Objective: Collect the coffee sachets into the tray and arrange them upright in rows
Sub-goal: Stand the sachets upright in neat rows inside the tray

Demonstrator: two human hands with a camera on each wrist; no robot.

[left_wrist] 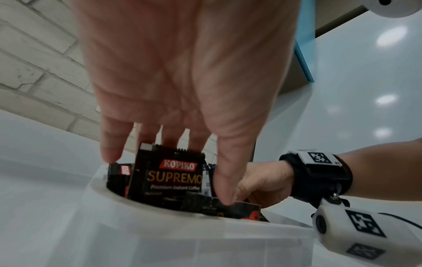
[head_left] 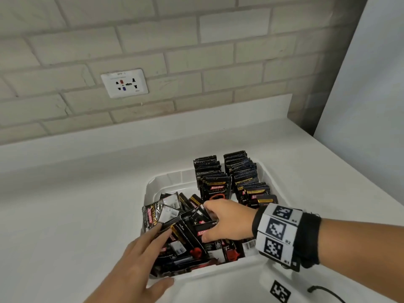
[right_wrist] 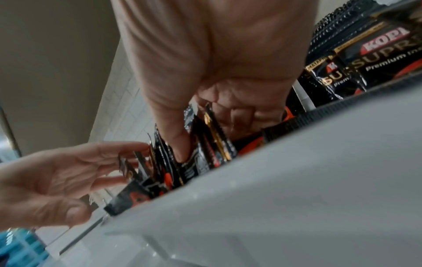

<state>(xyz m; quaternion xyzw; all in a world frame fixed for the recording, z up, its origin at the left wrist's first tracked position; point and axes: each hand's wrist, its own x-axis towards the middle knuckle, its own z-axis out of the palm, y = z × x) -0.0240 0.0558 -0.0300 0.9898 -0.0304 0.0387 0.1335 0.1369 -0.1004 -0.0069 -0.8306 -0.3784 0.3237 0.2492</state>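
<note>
Glossy black foil sachets (head_left: pixel 192 228) crinkling under my fingers, serrated top edges, smooth white translucent plastic tray (head_left: pixel 218 272), matt white smooth counter (head_left: pixel 76 204), rough painted brick wall (head_left: pixel 153 40), black cloth band (head_left: pixel 310 239) on my right wrist

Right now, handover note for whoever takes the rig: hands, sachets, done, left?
Left hand: fingers straight, touching the loose sachets at the tray's near left.
Right hand: fingers curled round a bunch of those sachets in the pile.
Tray: on the white counter.
Done: two upright rows stand in its far right part.
Left: stand the jumbled pile up in rows.
</note>
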